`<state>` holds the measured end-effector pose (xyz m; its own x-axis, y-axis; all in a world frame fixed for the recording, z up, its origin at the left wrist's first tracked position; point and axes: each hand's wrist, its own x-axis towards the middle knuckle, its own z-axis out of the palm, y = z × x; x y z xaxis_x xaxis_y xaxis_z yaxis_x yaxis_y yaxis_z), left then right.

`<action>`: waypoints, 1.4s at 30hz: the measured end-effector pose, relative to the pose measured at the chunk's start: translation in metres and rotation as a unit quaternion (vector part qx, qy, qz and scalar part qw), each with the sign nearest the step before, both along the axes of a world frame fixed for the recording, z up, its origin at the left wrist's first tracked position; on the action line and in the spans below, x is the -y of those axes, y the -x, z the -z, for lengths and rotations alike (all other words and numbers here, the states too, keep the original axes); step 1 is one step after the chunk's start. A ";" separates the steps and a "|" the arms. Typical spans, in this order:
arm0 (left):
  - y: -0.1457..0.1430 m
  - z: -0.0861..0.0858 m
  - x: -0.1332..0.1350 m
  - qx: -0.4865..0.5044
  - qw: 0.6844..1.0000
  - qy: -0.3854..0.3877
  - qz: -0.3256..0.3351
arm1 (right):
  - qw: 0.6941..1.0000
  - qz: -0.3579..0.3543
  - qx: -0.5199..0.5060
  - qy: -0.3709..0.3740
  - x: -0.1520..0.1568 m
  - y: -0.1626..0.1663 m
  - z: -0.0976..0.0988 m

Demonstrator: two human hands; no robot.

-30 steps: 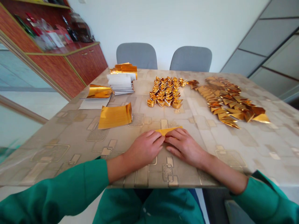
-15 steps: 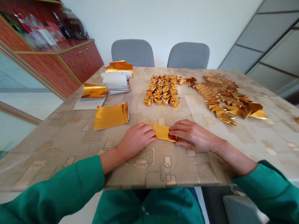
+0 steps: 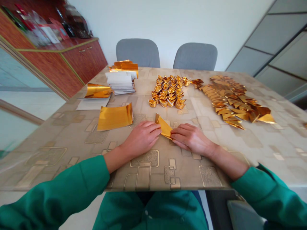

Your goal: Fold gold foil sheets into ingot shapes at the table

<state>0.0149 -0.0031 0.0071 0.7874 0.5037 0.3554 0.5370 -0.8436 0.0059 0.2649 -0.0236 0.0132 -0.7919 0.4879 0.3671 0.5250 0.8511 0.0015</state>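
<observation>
A strip of gold foil paper (image 3: pixel 165 126) lies folded on the table in front of me, with one pointed corner sticking up at its far left. My left hand (image 3: pixel 144 136) grips its left end, fingers closed over the edge. On the other side my right hand (image 3: pixel 190 137) pinches the right end low against the tabletop. To the left of the hands rests a flat gold foil sheet (image 3: pixel 115 117) with its right edge curled up. Beyond the hands stand rows of gold paper ingots (image 3: pixel 168 91).
A pile of folded gold pieces (image 3: pixel 236 100) spreads over the table's right side. At the back left is a stack of white-backed paper (image 3: pixel 120 82), beside a curled gold sheet (image 3: pixel 98 91). Two grey chairs (image 3: pixel 137 52) stand behind the patterned table (image 3: pixel 79 137).
The flat strip between my hands now has a slanted fold, with a corner pointing up. My right hand has moved slightly left, closer to my left hand.
</observation>
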 end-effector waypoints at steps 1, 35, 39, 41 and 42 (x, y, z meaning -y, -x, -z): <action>-0.002 -0.001 0.003 -0.001 1.000 0.010 0.006 | 1.000 0.010 -0.002 -0.009 0.001 0.004 0.001; 0.024 -0.004 0.042 0.159 0.958 0.230 -0.059 | 0.952 0.023 -0.173 0.253 0.010 0.035 0.005; 0.021 -0.002 0.044 0.141 0.959 0.239 -0.063 | 0.949 0.033 -0.162 0.270 0.012 0.035 0.001; 0.020 -0.002 0.045 0.130 0.960 0.238 -0.071 | 0.948 0.039 -0.158 0.273 0.012 0.036 0.000; 0.020 -0.002 0.045 0.125 0.961 0.237 -0.073 | 0.950 0.045 -0.155 0.269 0.013 0.038 -0.001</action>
